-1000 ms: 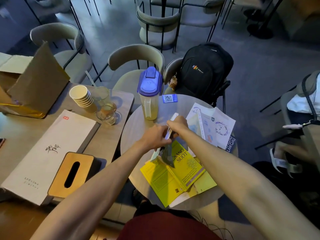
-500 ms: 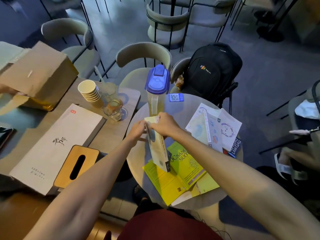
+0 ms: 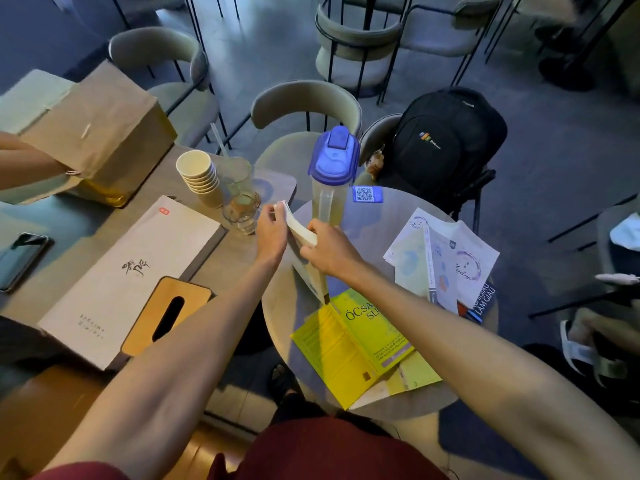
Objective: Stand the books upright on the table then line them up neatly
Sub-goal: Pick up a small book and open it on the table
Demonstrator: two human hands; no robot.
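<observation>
A pale book (image 3: 304, 261) stands upright on the round grey table (image 3: 367, 223), near its left edge. My left hand (image 3: 272, 233) pinches its top far corner and my right hand (image 3: 329, 249) grips its top edge from the right. A yellow book (image 3: 353, 344) lies open and flat in front of it, over another yellow one (image 3: 415, 374). To the right lie white books (image 3: 446, 261) fanned out flat, on top of a dark blue book (image 3: 483, 301).
A pitcher with a blue lid (image 3: 330, 174) stands just behind the upright book. A glass (image 3: 242, 209) and stacked paper cups (image 3: 201, 176) sit on the neighbouring table, with a white box (image 3: 114, 278), tissue box (image 3: 166, 315), phone (image 3: 19, 259) and paper bag (image 3: 100, 133). A backpack (image 3: 443, 147) occupies a chair.
The pale book has been lifted off the yellow book and moved left and back, from tilted in the air to standing on the table. Both hands followed it. The camera shifted.
</observation>
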